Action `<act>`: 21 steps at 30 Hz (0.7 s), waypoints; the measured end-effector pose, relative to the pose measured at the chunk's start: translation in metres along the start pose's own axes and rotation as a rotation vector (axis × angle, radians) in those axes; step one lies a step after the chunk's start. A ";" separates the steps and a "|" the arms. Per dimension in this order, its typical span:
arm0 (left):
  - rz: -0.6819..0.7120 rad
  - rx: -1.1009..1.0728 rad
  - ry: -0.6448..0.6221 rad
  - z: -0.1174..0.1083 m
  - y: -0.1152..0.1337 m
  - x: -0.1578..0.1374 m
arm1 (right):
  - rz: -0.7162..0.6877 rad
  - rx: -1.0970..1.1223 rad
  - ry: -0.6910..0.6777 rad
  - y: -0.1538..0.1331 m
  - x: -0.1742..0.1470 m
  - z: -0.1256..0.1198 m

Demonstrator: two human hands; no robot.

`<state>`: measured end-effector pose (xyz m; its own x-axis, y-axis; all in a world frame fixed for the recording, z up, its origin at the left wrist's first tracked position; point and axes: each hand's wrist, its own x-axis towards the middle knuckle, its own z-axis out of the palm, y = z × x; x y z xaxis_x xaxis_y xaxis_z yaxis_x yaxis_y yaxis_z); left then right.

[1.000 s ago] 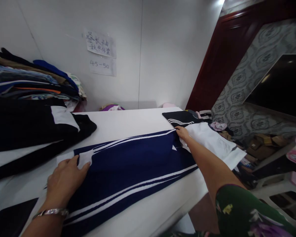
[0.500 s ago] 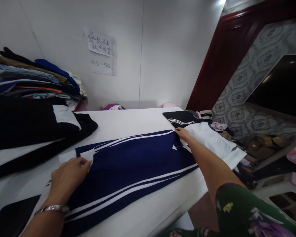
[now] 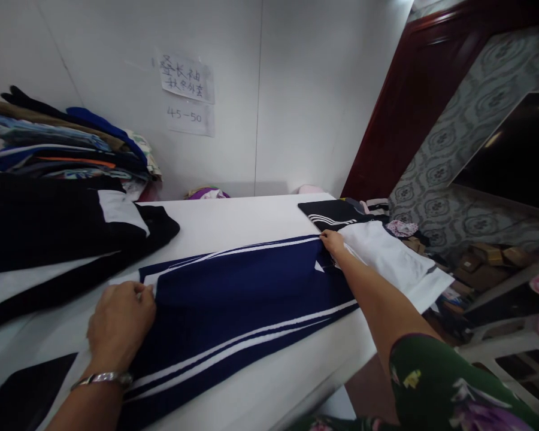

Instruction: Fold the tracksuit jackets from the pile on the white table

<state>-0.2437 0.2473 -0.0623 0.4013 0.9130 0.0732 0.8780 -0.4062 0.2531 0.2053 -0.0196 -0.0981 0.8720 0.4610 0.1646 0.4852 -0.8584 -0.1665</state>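
Note:
A navy garment point(image 3: 247, 287) with paired white stripes along both long sides lies spread across the white table. My left hand point(image 3: 122, 320), with a bracelet at the wrist, is closed on the white edge at the garment's left end. Farther off to the right, my right hand point(image 3: 332, 242) pinches the far striped edge between thumb and fingers. White cloth point(image 3: 386, 251) lies just beyond that hand, partly behind my forearm; whether it joins the navy garment I cannot tell.
Black-and-white clothing point(image 3: 49, 224) covers the table's left side, with a pile of folded clothes point(image 3: 67, 143) behind it. A folded black garment with white stripes point(image 3: 327, 214) lies at the back right. A dark flat object point(image 3: 31, 392) is at lower left. A white stool point(image 3: 507, 353) stands at right.
My left hand has shifted slightly left and down with the white edge, and the far striped edge lies straighter. My right hand keeps its hold at the same corner.

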 end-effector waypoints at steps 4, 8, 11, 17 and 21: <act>0.019 0.097 -0.049 0.006 -0.001 0.003 | -0.020 -0.011 0.015 -0.002 -0.004 -0.003; 0.031 0.130 -0.085 0.007 -0.002 0.005 | -0.069 -0.008 0.058 -0.021 -0.015 -0.008; 0.036 0.134 -0.090 0.006 -0.002 0.005 | -0.218 0.025 0.057 -0.051 -0.036 -0.004; 0.019 0.158 -0.097 0.004 0.000 0.004 | -0.418 0.082 -0.291 -0.093 -0.081 0.013; 0.029 0.168 -0.091 0.004 0.000 0.005 | -0.380 0.125 -0.365 -0.095 -0.086 0.002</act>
<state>-0.2406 0.2518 -0.0653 0.4419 0.8970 -0.0117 0.8941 -0.4393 0.0869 0.0845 0.0231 -0.0985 0.5888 0.8009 -0.1085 0.7552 -0.5930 -0.2794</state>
